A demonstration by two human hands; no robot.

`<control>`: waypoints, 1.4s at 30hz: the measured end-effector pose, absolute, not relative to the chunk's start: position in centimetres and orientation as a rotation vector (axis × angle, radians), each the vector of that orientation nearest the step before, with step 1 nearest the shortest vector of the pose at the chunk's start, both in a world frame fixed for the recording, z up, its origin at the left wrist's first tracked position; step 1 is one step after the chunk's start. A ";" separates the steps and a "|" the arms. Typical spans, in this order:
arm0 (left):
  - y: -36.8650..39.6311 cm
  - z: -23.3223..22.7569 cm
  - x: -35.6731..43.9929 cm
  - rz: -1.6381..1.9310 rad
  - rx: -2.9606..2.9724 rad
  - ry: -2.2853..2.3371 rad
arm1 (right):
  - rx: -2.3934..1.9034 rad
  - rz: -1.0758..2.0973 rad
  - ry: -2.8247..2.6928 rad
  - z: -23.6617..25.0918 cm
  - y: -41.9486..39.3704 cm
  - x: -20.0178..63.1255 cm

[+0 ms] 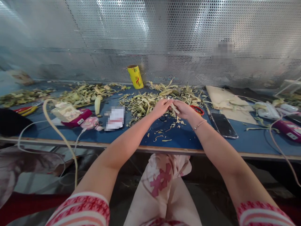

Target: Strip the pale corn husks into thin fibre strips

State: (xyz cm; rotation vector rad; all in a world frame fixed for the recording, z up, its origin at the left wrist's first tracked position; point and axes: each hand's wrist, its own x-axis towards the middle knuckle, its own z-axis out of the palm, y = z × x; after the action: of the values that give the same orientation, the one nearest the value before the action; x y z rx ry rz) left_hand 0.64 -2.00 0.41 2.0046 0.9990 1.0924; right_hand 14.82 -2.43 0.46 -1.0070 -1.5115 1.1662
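My left hand (161,107) and my right hand (183,109) meet above the front of a pile of dried plant pieces (141,105). Both have their fingers closed around a pale dried plant strip (174,109), which hangs between them. How each fingertip grips it is too small to make out. Small pale scraps (172,127) lie scattered on the blue table below my hands. Just right of my right hand rest scissors with red handles (197,110), partly covered.
A yellow roll (135,77) stands by the perforated metal wall (160,40). On the left are more dried pieces (82,94), a pink device (89,123) with a cable and a white packet (115,118). A phone (223,125) and brown cardboard (223,100) lie right.
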 end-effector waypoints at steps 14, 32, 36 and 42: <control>-0.5 -0.4 0.4 1.080 1.775 1.117 | -0.884 1.045 -1.264 1.7 -2.8 15.3; -0.8 0.0 0.3 1.105 1.712 1.097 | -0.974 0.818 -1.681 0.8 -2.3 15.5; -0.6 -0.1 0.3 1.116 1.679 1.073 | -0.954 0.778 -1.715 0.9 -2.4 15.4; -0.2 -0.4 0.4 1.147 1.473 0.984 | -0.895 0.869 -1.657 1.1 -2.7 15.1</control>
State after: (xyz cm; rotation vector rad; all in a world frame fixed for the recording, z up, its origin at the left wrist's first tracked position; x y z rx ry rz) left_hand 0.37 -0.17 -0.39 1.4725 0.9840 1.1475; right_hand 15.12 -2.70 1.12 -0.8949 -1.6567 0.8688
